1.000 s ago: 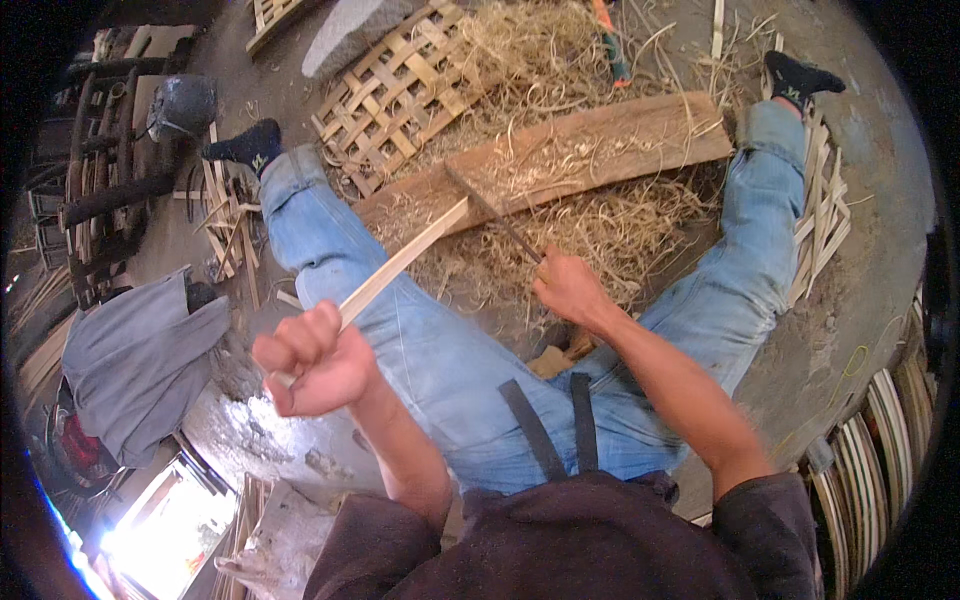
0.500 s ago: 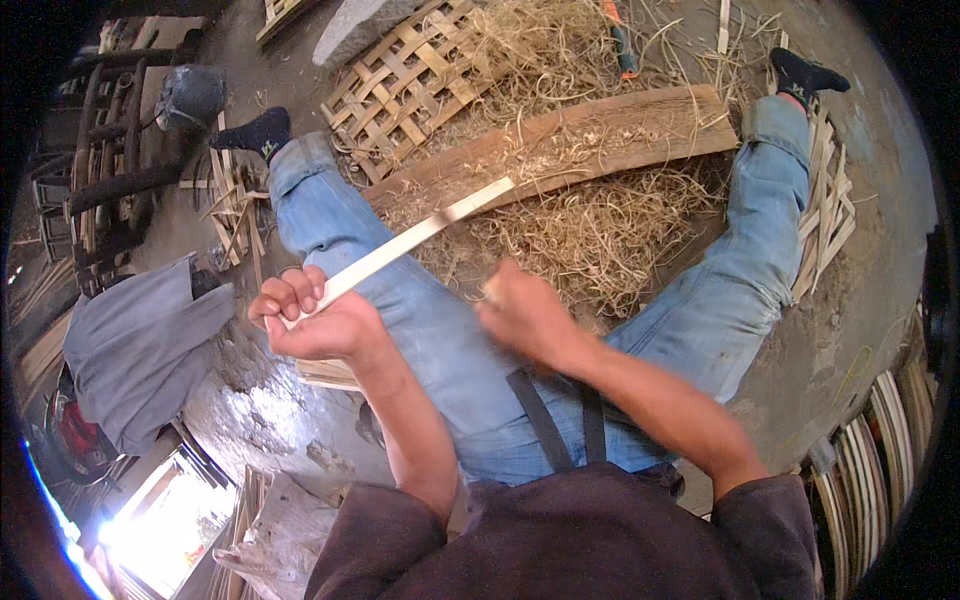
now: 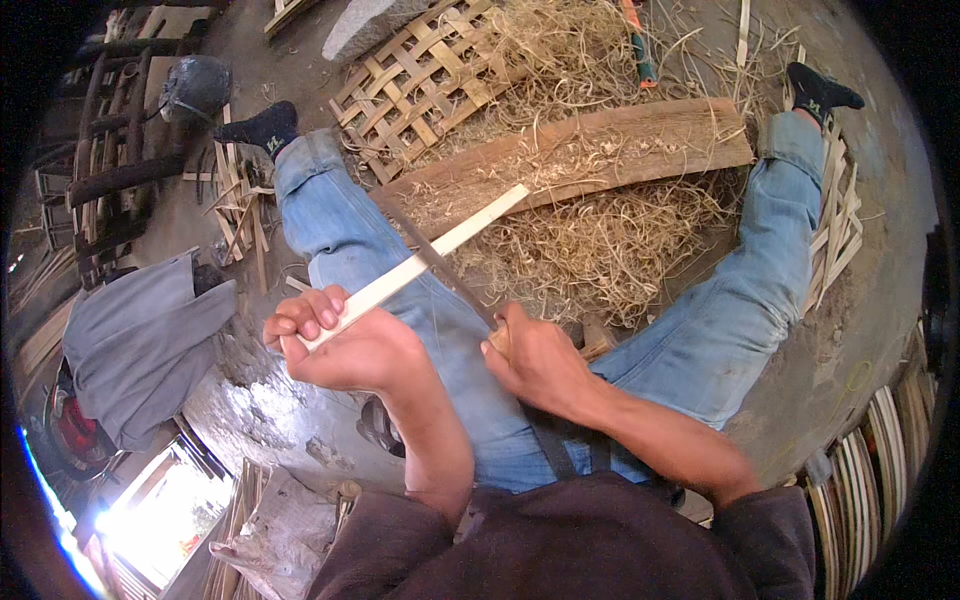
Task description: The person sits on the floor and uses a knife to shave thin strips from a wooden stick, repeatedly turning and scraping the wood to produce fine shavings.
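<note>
As a knife [image 3: 458,287] is crossing it, a pale strip [image 3: 465,233] is slanting.
Left hand [image 3: 350,343] is wrapping fingers around its lower end; right hand [image 3: 543,365] is clamping the knife's handle [image 3: 500,341].

A grey stone [image 3: 362,28] lies near a woven panel [image 3: 424,82], grey cloth [image 3: 145,340] leftward.

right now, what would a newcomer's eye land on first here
First, the pale flat wooden strip slanting across left of centre, its near end in the left hand, crossed by the thin dark blade held in the right hand. Next, the long brown wooden plank between the spread legs in blue denim, with a tangled heap of straw-coloured shavings along its near side.
</note>
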`<state>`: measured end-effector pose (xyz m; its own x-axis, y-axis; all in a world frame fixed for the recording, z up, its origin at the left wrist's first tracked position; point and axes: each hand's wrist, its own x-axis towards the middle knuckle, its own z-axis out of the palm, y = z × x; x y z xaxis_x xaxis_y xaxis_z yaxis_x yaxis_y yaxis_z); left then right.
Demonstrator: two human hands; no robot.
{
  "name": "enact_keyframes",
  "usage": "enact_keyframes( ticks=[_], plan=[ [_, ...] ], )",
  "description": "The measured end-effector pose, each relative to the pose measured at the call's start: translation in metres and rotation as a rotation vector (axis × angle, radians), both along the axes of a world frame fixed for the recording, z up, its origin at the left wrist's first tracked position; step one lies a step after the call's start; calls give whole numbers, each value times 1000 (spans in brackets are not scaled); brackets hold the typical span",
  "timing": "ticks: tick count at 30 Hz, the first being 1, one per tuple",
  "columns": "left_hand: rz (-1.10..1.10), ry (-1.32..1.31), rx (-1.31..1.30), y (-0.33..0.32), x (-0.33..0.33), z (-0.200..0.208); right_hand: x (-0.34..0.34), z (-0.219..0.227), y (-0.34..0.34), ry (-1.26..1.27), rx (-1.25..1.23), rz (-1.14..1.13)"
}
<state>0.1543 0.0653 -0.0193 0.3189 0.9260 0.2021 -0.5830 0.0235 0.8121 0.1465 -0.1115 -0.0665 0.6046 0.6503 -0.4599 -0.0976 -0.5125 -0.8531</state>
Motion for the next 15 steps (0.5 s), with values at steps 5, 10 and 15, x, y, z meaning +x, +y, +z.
enact_keyframes(
  ticks=[5, 10, 15],
  plan=[
    [-72, -59, -10, -16, 8, 8, 4, -11, -13, -10, -79, -25],
    [-66, -27, -3, -27, 8, 11, 8, 15, -18, -71, 11, 22],
    [-72, -67, 24, -32, 15, 17, 21, -42, -23, -22, -173, -116]
  ],
)
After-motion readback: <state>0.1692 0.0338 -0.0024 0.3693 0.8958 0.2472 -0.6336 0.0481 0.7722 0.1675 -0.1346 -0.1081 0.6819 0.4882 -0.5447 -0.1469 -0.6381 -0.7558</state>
